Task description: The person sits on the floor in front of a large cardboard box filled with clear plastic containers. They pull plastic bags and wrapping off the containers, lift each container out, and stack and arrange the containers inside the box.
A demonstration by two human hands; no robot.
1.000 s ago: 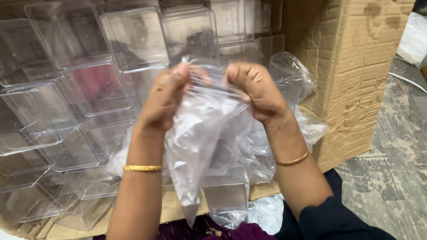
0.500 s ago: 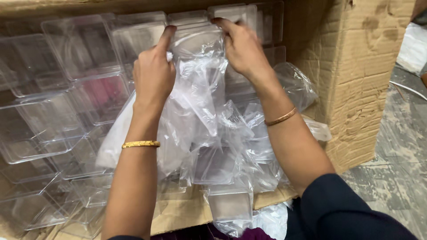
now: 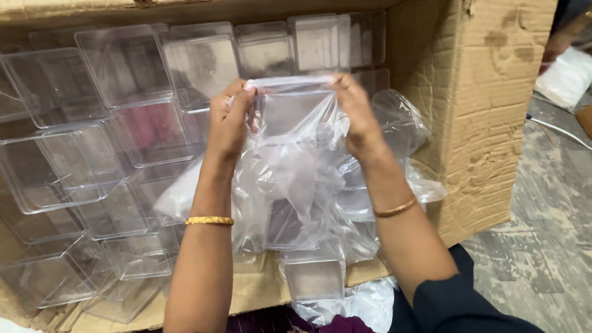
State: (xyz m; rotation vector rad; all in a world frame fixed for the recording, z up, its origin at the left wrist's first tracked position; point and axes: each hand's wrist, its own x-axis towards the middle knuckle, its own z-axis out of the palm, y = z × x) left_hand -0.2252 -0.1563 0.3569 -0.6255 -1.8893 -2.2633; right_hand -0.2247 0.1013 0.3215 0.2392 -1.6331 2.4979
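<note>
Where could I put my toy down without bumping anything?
The floor right of the cardboard box has bare room, short of the white cable. Inside the box it is crowded with clear boxes, and both hands, left and right, hold a plastic bag.

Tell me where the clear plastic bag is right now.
The clear plastic bag hangs mid-frame in the head view, its top edge pinched between the left hand and right hand, over the clear boxes in the cardboard carton.

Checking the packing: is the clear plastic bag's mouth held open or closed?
Open: the left hand and right hand stretch the plastic bag mouth apart over the cardboard carton.
</note>
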